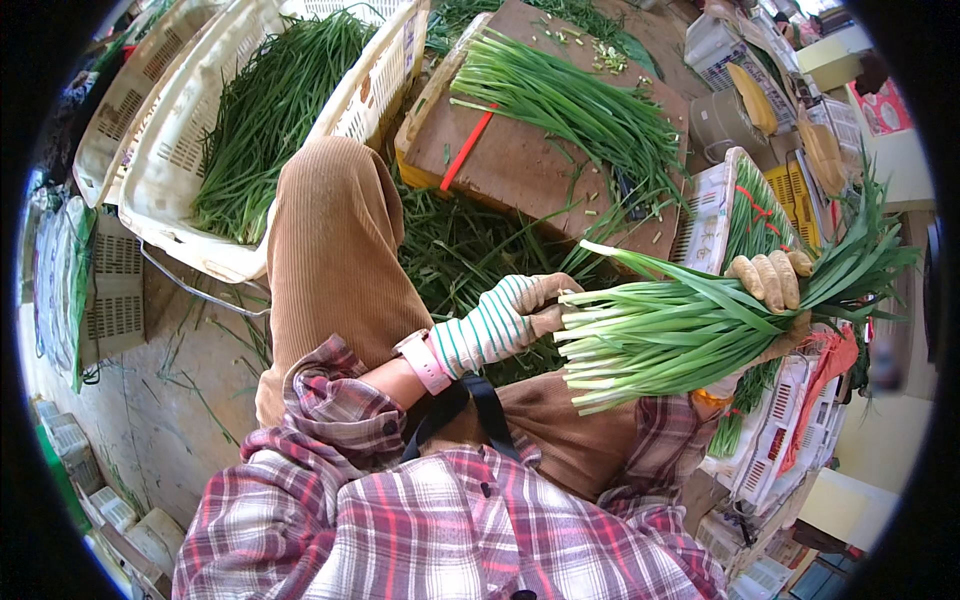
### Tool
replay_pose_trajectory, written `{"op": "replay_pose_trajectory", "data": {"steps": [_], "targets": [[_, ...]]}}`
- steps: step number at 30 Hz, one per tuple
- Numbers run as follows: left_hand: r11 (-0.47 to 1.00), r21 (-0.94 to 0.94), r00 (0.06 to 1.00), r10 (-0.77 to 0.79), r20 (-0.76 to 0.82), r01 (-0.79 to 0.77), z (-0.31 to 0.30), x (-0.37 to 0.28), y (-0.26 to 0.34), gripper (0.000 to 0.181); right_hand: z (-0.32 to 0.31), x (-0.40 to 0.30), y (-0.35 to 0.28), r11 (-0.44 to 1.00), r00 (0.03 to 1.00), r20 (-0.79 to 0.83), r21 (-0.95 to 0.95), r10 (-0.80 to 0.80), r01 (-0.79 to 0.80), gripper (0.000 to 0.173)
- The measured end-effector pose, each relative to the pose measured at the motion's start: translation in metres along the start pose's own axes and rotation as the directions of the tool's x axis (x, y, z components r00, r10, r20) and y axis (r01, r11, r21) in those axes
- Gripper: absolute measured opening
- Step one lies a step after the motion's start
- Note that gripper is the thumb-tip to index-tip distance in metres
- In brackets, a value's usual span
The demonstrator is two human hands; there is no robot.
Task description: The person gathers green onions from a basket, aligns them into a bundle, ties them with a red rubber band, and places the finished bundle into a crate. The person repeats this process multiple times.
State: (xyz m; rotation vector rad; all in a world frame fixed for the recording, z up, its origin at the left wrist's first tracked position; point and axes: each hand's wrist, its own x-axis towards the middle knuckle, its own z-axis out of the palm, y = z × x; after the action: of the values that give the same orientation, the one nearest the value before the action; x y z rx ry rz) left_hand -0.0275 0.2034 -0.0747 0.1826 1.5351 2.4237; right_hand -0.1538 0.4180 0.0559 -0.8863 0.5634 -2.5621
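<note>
My right hand, in a tan-palmed work glove, is closed around the leafy part of a large bunch of garlic chives. The pale stem ends point left, and the green leaves spread past the hand to the right. My left hand, in a white glove with green stripes, is at those stem ends with its fingers bent. Whether it pinches a stalk is hidden. Beyond my hands, another pile of chives lies across a brown board. A red tie strip lies partly under that pile.
A white plastic crate of loose chives stands at the left. Cut leaves cover the ground between my knees and the board. At the right are a white crate with red-tied bunches and another crate with red cloth.
</note>
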Motion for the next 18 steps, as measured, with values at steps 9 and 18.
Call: {"op": "replay_pose_trajectory", "data": {"steps": [9, 18], "targets": [[0.957, 0.287, 0.996, -0.006, -0.085, 0.03, 0.001, 0.007, -0.007, 0.019, 0.001, -0.004, 0.006, 0.998, 0.999, -0.037, -0.047, -0.038, 0.036, 0.035], [0.281, 0.946, 0.965, -0.246, -0.09, 0.16, -0.016, 0.002, -0.008, 0.018, -0.001, -0.006, -0.011, 0.989, 0.987, -0.058, -0.006, -0.149, 0.149, 0.035]]}}
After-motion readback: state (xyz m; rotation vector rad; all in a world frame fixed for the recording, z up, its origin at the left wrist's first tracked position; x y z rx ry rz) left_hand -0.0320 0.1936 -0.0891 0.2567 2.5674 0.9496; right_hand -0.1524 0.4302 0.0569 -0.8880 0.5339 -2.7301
